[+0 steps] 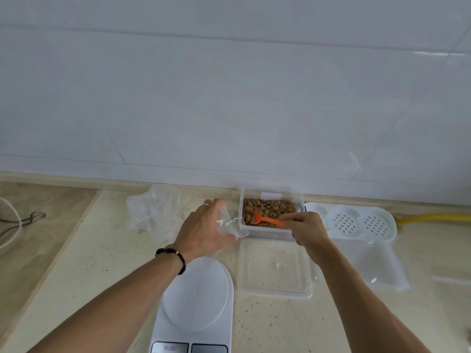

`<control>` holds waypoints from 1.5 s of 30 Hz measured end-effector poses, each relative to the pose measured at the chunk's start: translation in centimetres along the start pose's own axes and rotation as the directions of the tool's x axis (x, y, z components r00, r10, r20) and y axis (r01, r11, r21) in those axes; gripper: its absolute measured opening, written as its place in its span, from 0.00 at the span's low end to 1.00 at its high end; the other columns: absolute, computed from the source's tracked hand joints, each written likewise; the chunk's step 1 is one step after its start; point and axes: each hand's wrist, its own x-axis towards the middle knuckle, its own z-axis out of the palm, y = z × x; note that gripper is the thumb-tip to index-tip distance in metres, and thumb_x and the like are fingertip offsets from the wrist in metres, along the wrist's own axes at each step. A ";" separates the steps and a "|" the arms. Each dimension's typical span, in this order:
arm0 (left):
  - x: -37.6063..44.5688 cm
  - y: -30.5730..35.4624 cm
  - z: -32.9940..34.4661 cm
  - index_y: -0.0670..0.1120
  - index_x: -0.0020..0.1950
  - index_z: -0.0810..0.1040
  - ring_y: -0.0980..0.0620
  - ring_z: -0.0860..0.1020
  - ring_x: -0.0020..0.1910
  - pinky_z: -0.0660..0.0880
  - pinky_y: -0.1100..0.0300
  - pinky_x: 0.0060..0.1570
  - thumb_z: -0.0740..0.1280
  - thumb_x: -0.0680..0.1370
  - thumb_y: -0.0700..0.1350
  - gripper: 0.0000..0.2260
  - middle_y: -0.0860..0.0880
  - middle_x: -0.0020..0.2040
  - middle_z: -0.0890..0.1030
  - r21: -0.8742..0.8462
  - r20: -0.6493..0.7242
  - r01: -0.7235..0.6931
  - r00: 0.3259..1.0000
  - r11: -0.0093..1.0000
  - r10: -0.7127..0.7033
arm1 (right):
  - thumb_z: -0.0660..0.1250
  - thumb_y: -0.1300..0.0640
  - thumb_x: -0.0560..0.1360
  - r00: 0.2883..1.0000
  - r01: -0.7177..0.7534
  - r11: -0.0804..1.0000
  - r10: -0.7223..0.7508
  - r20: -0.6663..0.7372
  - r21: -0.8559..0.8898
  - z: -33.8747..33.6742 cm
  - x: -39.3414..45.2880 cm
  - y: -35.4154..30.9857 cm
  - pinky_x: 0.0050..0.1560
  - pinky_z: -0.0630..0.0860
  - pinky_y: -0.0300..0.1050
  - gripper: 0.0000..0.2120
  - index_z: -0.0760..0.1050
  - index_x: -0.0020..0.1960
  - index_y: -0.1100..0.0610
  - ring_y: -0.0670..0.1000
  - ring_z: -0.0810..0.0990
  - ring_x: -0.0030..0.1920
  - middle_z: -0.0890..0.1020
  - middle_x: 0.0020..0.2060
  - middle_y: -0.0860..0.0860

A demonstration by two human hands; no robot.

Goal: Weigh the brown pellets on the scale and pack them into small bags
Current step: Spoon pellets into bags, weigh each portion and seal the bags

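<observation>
Over the pellet box (270, 197), right hand (307, 230) pinches an orange scoop (267, 219), left hand (204, 229) grips a clear bag (230, 222); scale (196, 312) writing unreadable.

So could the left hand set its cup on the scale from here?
Probably yes. The left hand grips a clear cup beside the pellet box, and the scale lies just nearer, under the left forearm, with nothing on its platter.

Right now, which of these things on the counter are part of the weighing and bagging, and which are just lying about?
In use:
- pellets in the clear box
- orange scoop, held by the right hand
- small bag, held by the left hand
- scale
- spare bags

Lying about:
- box lid
- white tray with holes
- yellow hose
- cable
</observation>
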 end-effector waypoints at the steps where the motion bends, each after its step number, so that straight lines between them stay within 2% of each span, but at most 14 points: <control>1: 0.1 0.1 0.0 0.54 0.66 0.64 0.53 0.73 0.50 0.72 0.60 0.45 0.74 0.65 0.57 0.33 0.54 0.51 0.70 0.006 -0.003 0.002 1.000 1.000 -0.002 | 0.64 0.70 0.74 1.000 -0.022 0.999 0.021 0.015 0.040 0.0 0.1 0.1 0.25 0.62 0.37 0.11 0.84 0.46 0.61 0.47 0.65 0.24 0.73 0.22 0.48; 5: 0.5 0.2 0.3 0.54 0.66 0.64 0.53 0.74 0.51 0.74 0.60 0.46 0.74 0.66 0.56 0.32 0.54 0.52 0.70 0.019 0.004 0.013 1.000 1.000 -0.013 | 0.62 0.72 0.74 0.995 -0.094 0.981 0.087 0.046 0.169 -0.2 0.2 0.5 0.24 0.59 0.41 0.11 0.83 0.45 0.64 0.48 0.62 0.23 0.71 0.22 0.53; 10: 1.1 1.0 0.7 0.53 0.65 0.65 0.53 0.74 0.52 0.75 0.57 0.48 0.73 0.66 0.56 0.31 0.54 0.52 0.71 -0.007 0.010 0.011 1.000 1.000 -0.011 | 0.61 0.73 0.75 0.991 -0.136 0.951 0.134 0.025 0.278 -1.5 -0.5 0.8 0.23 0.60 0.39 0.11 0.82 0.47 0.66 0.47 0.63 0.23 0.76 0.28 0.56; 17: 2.4 2.2 1.3 0.54 0.63 0.65 0.54 0.75 0.53 0.76 0.56 0.47 0.74 0.65 0.56 0.30 0.55 0.51 0.71 -0.055 0.010 0.012 1.000 0.998 -0.011 | 0.63 0.72 0.73 1.000 0.016 0.960 -0.009 -0.026 0.281 -4.9 -2.1 -1.7 0.23 0.58 0.39 0.11 0.83 0.45 0.63 0.48 0.62 0.25 0.72 0.30 0.58; 20: 2.7 2.7 1.4 0.56 0.63 0.64 0.54 0.75 0.52 0.77 0.54 0.46 0.74 0.64 0.58 0.32 0.55 0.51 0.71 -0.080 -0.001 0.021 1.000 0.997 -0.021 | 0.64 0.69 0.74 0.985 0.170 0.982 -0.169 -0.021 0.084 -5.0 -3.6 -4.2 0.24 0.63 0.35 0.11 0.84 0.45 0.59 0.43 0.66 0.22 0.76 0.23 0.45; 22: 2.6 3.0 1.2 0.56 0.62 0.64 0.54 0.75 0.51 0.77 0.54 0.44 0.74 0.63 0.58 0.32 0.56 0.51 0.71 -0.091 -0.022 0.014 1.000 0.996 -0.016 | 0.65 0.67 0.73 0.954 0.299 0.946 -0.298 0.029 -0.129 -4.2 -4.6 -5.8 0.26 0.65 0.31 0.12 0.85 0.44 0.54 0.40 0.69 0.23 0.78 0.24 0.42; 24: 2.4 3.2 1.0 0.56 0.60 0.65 0.55 0.76 0.49 0.77 0.54 0.43 0.73 0.62 0.61 0.31 0.58 0.49 0.71 -0.116 -0.049 0.002 0.999 0.993 -0.008 | 0.64 0.66 0.73 0.889 0.456 0.829 -0.436 0.139 -0.323 -2.9 -5.6 -6.7 0.28 0.67 0.32 0.14 0.85 0.46 0.52 0.41 0.73 0.26 0.80 0.28 0.42; 27: 2.1 3.1 0.6 0.57 0.60 0.65 0.57 0.75 0.49 0.74 0.61 0.39 0.74 0.63 0.60 0.30 0.61 0.48 0.70 -0.119 -0.084 -0.008 0.996 0.993 -0.002 | 0.63 0.64 0.75 0.791 0.597 0.633 -0.566 0.232 -0.493 -1.9 -6.4 -6.7 0.36 0.77 0.42 0.14 0.85 0.50 0.51 0.45 0.79 0.35 0.84 0.38 0.44; 31: 1.8 2.7 0.4 0.58 0.63 0.64 0.57 0.74 0.49 0.69 0.66 0.38 0.75 0.65 0.56 0.31 0.58 0.51 0.70 -0.114 -0.093 0.016 0.995 0.993 -0.026 | 0.65 0.64 0.74 0.832 0.535 0.745 -0.546 0.096 -0.400 -2.8 -6.3 -6.4 0.36 0.77 0.39 0.13 0.85 0.48 0.51 0.43 0.80 0.36 0.84 0.39 0.42; 34: 1.7 2.5 0.6 0.57 0.63 0.64 0.55 0.75 0.47 0.75 0.59 0.43 0.75 0.65 0.56 0.31 0.55 0.52 0.71 -0.085 -0.088 0.037 0.995 0.996 -0.044 | 0.66 0.65 0.74 0.893 0.428 0.873 -0.449 -0.042 -0.234 -3.6 -5.7 -5.7 0.36 0.71 0.30 0.12 0.85 0.46 0.53 0.38 0.79 0.35 0.83 0.36 0.40; 36: 1.7 2.3 0.7 0.56 0.61 0.65 0.53 0.76 0.46 0.76 0.54 0.45 0.73 0.64 0.55 0.29 0.54 0.51 0.71 -0.069 -0.084 0.055 0.995 0.996 -0.061 | 0.65 0.66 0.74 0.925 0.328 0.930 -0.351 -0.144 -0.164 -3.9 -4.6 -4.7 0.35 0.69 0.31 0.13 0.85 0.45 0.52 0.40 0.78 0.33 0.82 0.35 0.40; 40: 1.3 1.8 0.3 0.57 0.57 0.66 0.56 0.77 0.41 0.76 0.57 0.39 0.74 0.63 0.55 0.27 0.57 0.48 0.71 -0.069 -0.091 0.048 0.994 0.996 -0.055 | 0.63 0.65 0.76 0.954 0.135 0.945 -0.205 -0.217 -0.299 -3.0 -2.4 -1.7 0.33 0.70 0.37 0.12 0.85 0.46 0.54 0.49 0.78 0.35 0.82 0.35 0.47; 43: 1.1 1.5 -0.3 0.57 0.58 0.66 0.57 0.76 0.41 0.75 0.59 0.39 0.74 0.63 0.55 0.27 0.57 0.48 0.70 -0.046 -0.100 0.031 0.994 0.998 -0.036 | 0.61 0.65 0.76 0.964 0.114 0.893 -0.205 -0.170 -0.435 -1.4 -1.3 -0.3 0.37 0.76 0.46 0.14 0.84 0.42 0.54 0.55 0.79 0.35 0.83 0.34 0.53; 45: 1.1 1.5 -0.8 0.56 0.60 0.66 0.56 0.76 0.43 0.74 0.59 0.41 0.74 0.64 0.55 0.28 0.57 0.49 0.70 -0.024 -0.097 0.019 0.995 1.000 -0.021 | 0.61 0.65 0.76 0.973 0.135 0.885 -0.204 -0.110 -0.446 -0.3 -0.7 0.0 0.35 0.75 0.42 0.15 0.85 0.44 0.52 0.51 0.77 0.32 0.82 0.34 0.52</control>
